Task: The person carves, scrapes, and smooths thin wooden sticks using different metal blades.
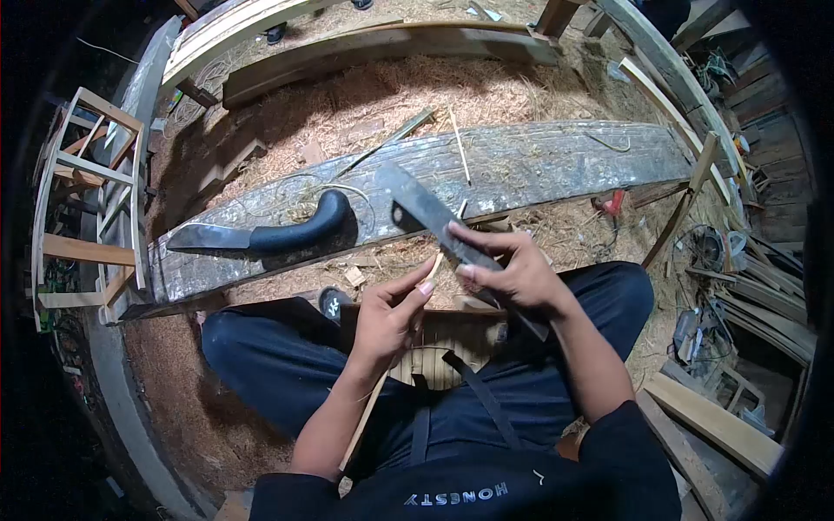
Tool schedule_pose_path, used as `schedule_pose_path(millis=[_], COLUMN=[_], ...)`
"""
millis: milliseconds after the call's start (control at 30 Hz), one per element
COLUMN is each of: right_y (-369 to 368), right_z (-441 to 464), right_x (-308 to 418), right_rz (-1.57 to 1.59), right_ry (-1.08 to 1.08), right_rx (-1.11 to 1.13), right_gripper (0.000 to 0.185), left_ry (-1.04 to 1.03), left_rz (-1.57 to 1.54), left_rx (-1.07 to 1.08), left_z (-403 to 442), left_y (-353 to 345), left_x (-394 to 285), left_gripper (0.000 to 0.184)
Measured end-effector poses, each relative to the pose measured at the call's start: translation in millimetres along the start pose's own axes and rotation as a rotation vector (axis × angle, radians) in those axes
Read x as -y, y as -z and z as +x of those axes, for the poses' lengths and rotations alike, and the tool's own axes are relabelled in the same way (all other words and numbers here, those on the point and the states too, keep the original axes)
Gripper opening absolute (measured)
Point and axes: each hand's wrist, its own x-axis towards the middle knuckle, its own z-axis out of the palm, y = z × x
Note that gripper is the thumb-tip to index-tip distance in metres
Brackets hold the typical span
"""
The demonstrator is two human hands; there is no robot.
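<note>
My left hand point(389, 319) pinches a thin, pale wooden strip point(368, 413), which runs back along the forearm toward my torso. The strip's upper end passes by the dark, flat metal blade point(420, 201) that my right hand point(525, 276) grips, thumb and fingers closed around it. Its broad end points up and left over the bench plank; the lower end lies over my lap. Both hands are close together above my crossed legs. A curved-handled knife point(300, 233) rests on the long worn plank point(556, 161), its blade pointing left.
Shavings point(391, 91) cover the ground beyond the plank. Thin sticks point(459, 143) lie on it. A wooden frame point(91, 195) stands at left, a long beam point(373, 54) behind. At right are a red-handled tool point(613, 203) and stacked boards point(712, 421).
</note>
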Motion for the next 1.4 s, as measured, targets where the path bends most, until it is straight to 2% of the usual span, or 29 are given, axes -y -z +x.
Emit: schedule_pose_path(millis=[67, 100, 167, 233, 333, 433, 467, 500, 567, 633, 700, 767, 800, 833, 900, 967, 1033, 1067, 1133, 1167, 1233, 1300, 1367, 1400], right_y=[0.8, 1.0, -0.2, -0.7, 3.2, 6.4, 8.5, 7.6, 5.6, 13.6, 11.5, 2.1, 6.7, 7.1, 9.5, -0.5, 6.6, 9.7, 7.1, 7.1, 2.8, 9.6, 6.6, 2.2], right_z=[-0.8, -2.0, -3.1, -2.7, -2.7, 3.4, 0.3, -0.6, -0.9, 1.2, 1.4, -4.9, -1.6, -0.7, 0.8, -5.4, -2.3, 1.5, 4.7, -1.0, -3.1, 3.5, 2.3, -2.4], right_x=[10.9, 8.4, 0.0, 1.3, -1.9, -6.9, -1.9, 1.6, -11.2, 4.4, -4.7, -7.9, -8.0, -3.9, -2.2, -4.1, -8.1, -7.4, -12.7, -9.8, -9.3, -3.0, -4.8, -3.9], right_rz=[0.010, 0.007, -0.047, 0.011, -0.193, -0.015, -0.109, -0.139, -0.225, -0.051, -0.073, -0.144, -0.206, -0.017, -0.105, -0.111, -0.086, -0.080, -0.048, -0.159, -0.116, -0.037, -0.071, -0.114], right_ry=[-0.200, -0.200, 0.001, -0.080, 0.113, 0.015, -0.140, 0.040, 0.196, -0.135, -0.046, 0.123, 0.176, -0.008, -0.028, 0.086, 0.105, 0.021, 0.109, 0.116, 0.063, -0.078, -0.074, 0.019], right_rx=[-0.005, -0.006, -0.039, -0.023, 0.015, -0.087, -0.078, 0.000, -0.043, -0.130, -0.124, 0.022, -0.014, -0.097, -0.072, 0.034, -0.038, -0.074, -0.082, 0.028, 0.027, -0.082, -0.088, -0.005], right_gripper=[0.054, 0.054, 0.053, 0.052, 0.051, 0.052, 0.052, 0.052, 0.052, 0.052, 0.052, 0.052, 0.053, 0.052, 0.052, 0.052, 0.050, 0.050, 0.051, 0.051, 0.051, 0.052, 0.053, 0.053], left_ry=[-0.004, -0.009, -0.020, -0.025, -0.027, 0.010, 0.002, -0.008, -0.026, -0.034, -0.024, -0.016, -0.004, 0.002, 0.000, -0.006, -0.007, 0.002, 0.004, -0.005, -0.012, -0.013, -0.008, -0.003], left_rz=[-0.010, -0.024, -0.003, 0.017, -0.033, 0.001, -0.027, -0.057, -0.014, 0.036, 0.017, 0.015, 0.016, 0.022, 0.005, -0.011, -0.021, -0.010, -0.005, -0.051, -0.095, -0.084, -0.059, -0.037], left_rx=[0.001, 0.005, 0.002, -0.011, 0.030, -0.005, -0.006, -0.005, -0.004, -0.012, -0.005, 0.000, -0.003, -0.007, 0.029, 0.014, -0.013, -0.003, 0.015, 0.011, 0.001, 0.009, -0.005, -0.018], left_z=[0.7, 1.8, 3.7, 2.8, 4.7, 1.1, 2.7, 4.7, 6.2, 3.6, 4.9, 4.4, 2.9, 1.3, 1.5, 4.1, 2.9, 1.6, 1.9, 2.8, 5.0, 4.1, 1.4, 1.7], left_y=[2.3, 1.8, -0.6, 1.9, 2.2, 0.7, 2.2, 1.2, -0.7, 2.6, 2.9, -0.1, 0.4, 2.8, 5.0, 2.9, 3.7, 4.6, 4.7, 6.0, 7.1, 9.8, 6.4, 4.1], left_x=[2.9, 3.9, 3.0, 4.4, 4.2, 0.7, 4.7, 6.5, 3.8, 3.0, 3.9, 1.2, 0.3, 0.3, 0.2, 2.8, 2.7, 0.4, 0.8, 4.2, 7.0, 7.6, 4.7, 3.4], left_gripper=[0.040, 0.040, 0.040, 0.040, 0.041, 0.041, 0.041, 0.042, 0.042, 0.042, 0.042, 0.041, 0.041, 0.041, 0.040, 0.040, 0.040, 0.041, 0.041, 0.038, 0.036, 0.036, 0.038, 0.040])
